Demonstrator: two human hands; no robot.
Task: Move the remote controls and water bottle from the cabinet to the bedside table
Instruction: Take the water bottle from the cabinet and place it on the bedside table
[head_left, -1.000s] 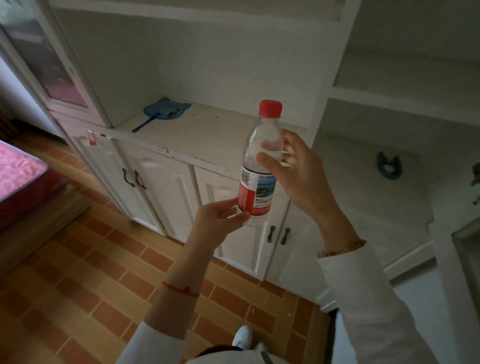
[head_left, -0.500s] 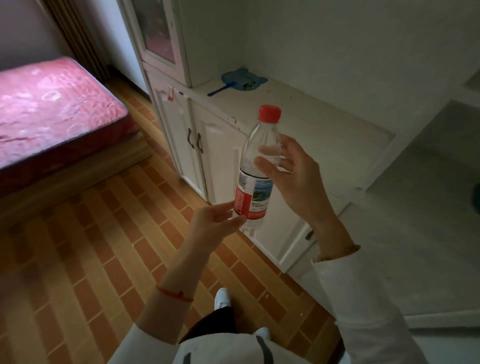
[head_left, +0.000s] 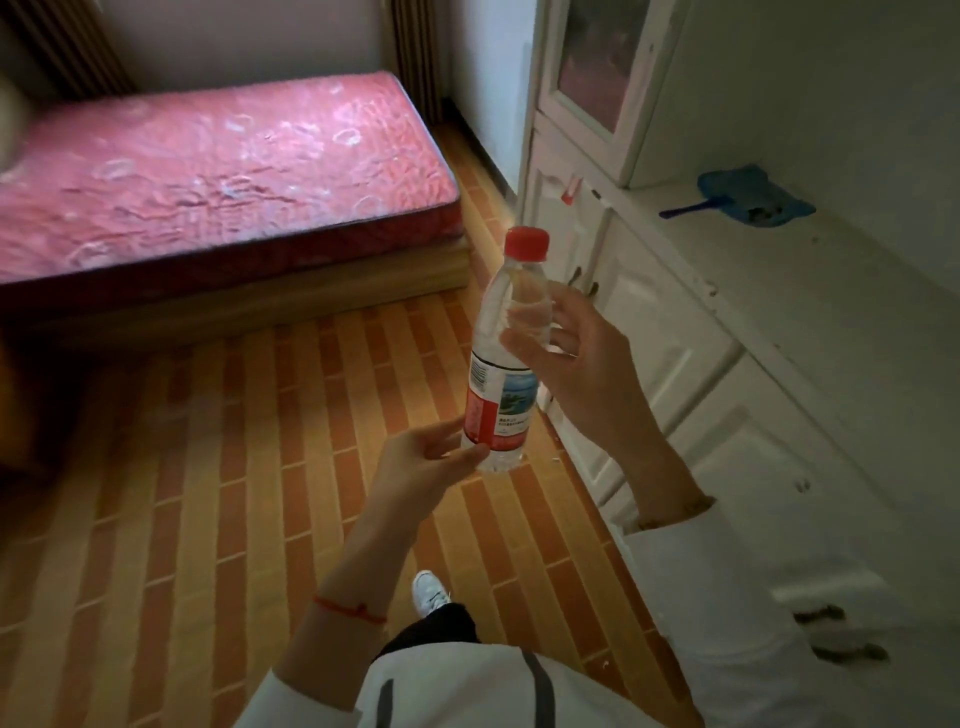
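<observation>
A clear water bottle (head_left: 506, 358) with a red cap and a red and blue label is held upright in front of me, above the tiled floor. My right hand (head_left: 582, 374) grips its upper body, thumb in front and fingers behind. My left hand (head_left: 426, 462) touches the bottle's base with thumb and fingertips. The white cabinet (head_left: 737, 332) stands to the right. No remote controls and no bedside table are in view.
A bed with a pink mattress (head_left: 208, 176) fills the upper left on a wooden base. A blue fly swatter (head_left: 748, 205) lies on the cabinet's counter. Brick-patterned floor (head_left: 234, 467) runs between bed and cabinet. My white shoe (head_left: 428, 595) shows below.
My view has swung left, away from the cabinet and toward the bed. Both hands keep the same hold on the bottle, which stays upright.
</observation>
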